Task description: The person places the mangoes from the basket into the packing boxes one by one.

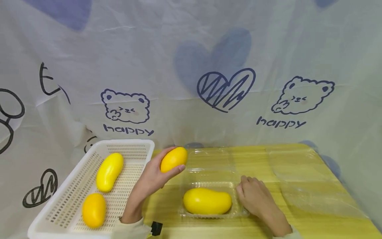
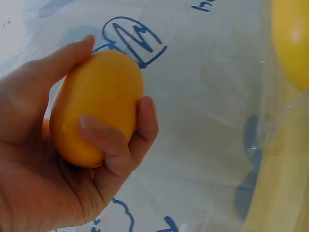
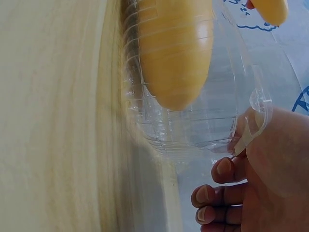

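My left hand (image 1: 155, 174) grips an orange-yellow mango (image 1: 174, 159), holding it above the table between the white basket and a clear plastic container (image 1: 209, 172). In the left wrist view, fingers curl round this mango (image 2: 104, 104). A longer yellow mango (image 1: 207, 201) lies sideways in the front half of the container, whose hinged lid spreads open behind it. At the container's right side, my right hand (image 1: 258, 199) pinches the rim. The right wrist view shows the thumb and forefinger at the plastic edge, with the other fingers of this hand (image 3: 275, 169) curled below.
On the left stands a white perforated basket (image 1: 149, 147) with a yellow mango (image 1: 109, 172) and an orange mango (image 1: 94, 210) inside. More clear plastic (image 1: 310, 179) lies on the right of the wood-grain table (image 1: 253, 229). A printed cloth (image 1: 176, 126) hangs behind.
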A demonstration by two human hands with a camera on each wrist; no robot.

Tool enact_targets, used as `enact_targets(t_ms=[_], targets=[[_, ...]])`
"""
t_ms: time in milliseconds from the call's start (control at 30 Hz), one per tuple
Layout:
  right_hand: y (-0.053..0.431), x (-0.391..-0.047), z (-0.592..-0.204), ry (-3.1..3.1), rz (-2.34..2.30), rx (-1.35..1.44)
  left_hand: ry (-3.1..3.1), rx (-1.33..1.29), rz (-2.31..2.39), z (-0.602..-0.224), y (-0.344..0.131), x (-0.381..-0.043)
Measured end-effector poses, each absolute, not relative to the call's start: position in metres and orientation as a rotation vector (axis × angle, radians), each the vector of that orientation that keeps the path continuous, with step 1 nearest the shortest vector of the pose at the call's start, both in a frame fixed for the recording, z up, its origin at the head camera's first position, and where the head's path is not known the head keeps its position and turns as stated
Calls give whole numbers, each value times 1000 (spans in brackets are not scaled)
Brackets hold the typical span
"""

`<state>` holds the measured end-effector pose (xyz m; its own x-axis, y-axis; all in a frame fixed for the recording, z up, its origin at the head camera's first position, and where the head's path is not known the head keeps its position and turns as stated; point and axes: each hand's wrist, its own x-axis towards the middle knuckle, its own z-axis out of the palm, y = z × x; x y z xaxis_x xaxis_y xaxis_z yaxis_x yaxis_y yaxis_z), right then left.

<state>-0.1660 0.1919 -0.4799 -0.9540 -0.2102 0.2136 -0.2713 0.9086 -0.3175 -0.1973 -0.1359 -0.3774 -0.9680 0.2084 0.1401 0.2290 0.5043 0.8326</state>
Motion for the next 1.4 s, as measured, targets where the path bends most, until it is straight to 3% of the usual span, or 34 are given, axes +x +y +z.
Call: enact_targets(t_ms=[167,467,1400], targets=[[194,-165,-480,-2909,519,364,-2660,-367,-1580,-384,-138,-199],[192,-166,-481,-2897,524,382,-2564,-667,-1609,-392,-138,-205],[192,-166,-484,-2854,550,403,-2489,-843,-1909,-403,-128,-211]])
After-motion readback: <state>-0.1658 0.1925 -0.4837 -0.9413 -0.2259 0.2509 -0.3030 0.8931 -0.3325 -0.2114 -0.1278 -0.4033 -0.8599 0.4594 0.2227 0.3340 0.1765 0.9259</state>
